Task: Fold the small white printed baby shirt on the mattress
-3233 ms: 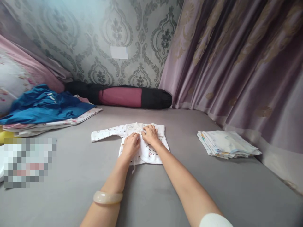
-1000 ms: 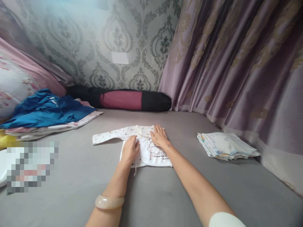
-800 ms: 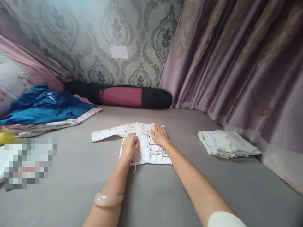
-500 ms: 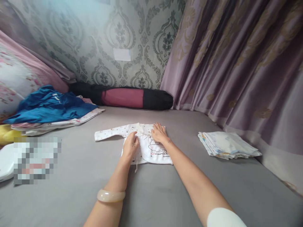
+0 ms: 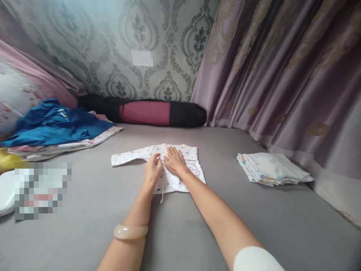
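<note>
A small white baby shirt (image 5: pixel 180 185) with a dotted yoke, a line-drawn animal and a dangling tie lies on the grey sheet. One sleeve (image 5: pixel 131 156) stretches out to the left; the right sleeve is folded in across the chest. My right hand (image 5: pixel 175 161) lies flat on the upper middle, fingers extended. At the shirt's left side, below the sleeve, my left hand (image 5: pixel 153 168) is closed with curled fingers against the cloth; its fingertips are partly hidden. A pale bangle (image 5: pixel 131 232) circles my left wrist.
To the right lies a stack of folded white cloths (image 5: pixel 275 168). Blue clothing (image 5: pixel 56 122) is heaped at the left, above a white object (image 5: pixel 7 192) and a blurred-out item. A black and red roll (image 5: pixel 145 112) lies along the wall, beside the purple curtain (image 5: pixel 239 75).
My right hand has slid left from the shirt's right shoulder to its upper middle. My left hand has shifted slightly left. The view has tilted down a little.
</note>
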{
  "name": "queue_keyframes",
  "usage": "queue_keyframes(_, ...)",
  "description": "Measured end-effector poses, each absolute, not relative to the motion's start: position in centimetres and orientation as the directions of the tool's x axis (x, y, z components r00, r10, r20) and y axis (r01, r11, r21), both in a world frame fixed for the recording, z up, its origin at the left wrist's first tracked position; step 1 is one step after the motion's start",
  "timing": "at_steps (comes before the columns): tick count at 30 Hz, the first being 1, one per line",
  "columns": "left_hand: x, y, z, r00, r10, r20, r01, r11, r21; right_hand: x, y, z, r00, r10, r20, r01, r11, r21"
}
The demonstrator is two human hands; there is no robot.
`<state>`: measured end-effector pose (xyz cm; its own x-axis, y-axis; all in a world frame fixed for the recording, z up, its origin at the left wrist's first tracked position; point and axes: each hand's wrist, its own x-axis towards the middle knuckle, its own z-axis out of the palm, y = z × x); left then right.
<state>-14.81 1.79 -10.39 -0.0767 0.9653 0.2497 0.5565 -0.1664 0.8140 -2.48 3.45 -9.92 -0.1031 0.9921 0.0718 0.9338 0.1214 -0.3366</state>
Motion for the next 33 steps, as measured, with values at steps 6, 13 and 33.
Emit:
queue_keyframes(6,-14.8,1.5,-10.3,-0.052,0.965,0.258,0.576,-0.182,0.797,-1.9,2.8,-9.3,-0.122,0.991,0.058,0.898,0.135,-0.419)
queue_keyframes(13,-13.8,0.6,-9.7,0.105,0.936,0.336,0.574,-0.333,0.748,2.4,-1.9,-7.9,-0.153,0.964,0.216,0.906,0.224,-0.359)
queue_keyframes(33,-17.1,1.2,-9.7,-0.108,0.962,0.251,0.731,-0.095,0.676,3.9,-7.0,-8.6,-0.191,0.982,0.007,0.95,0.187,-0.249)
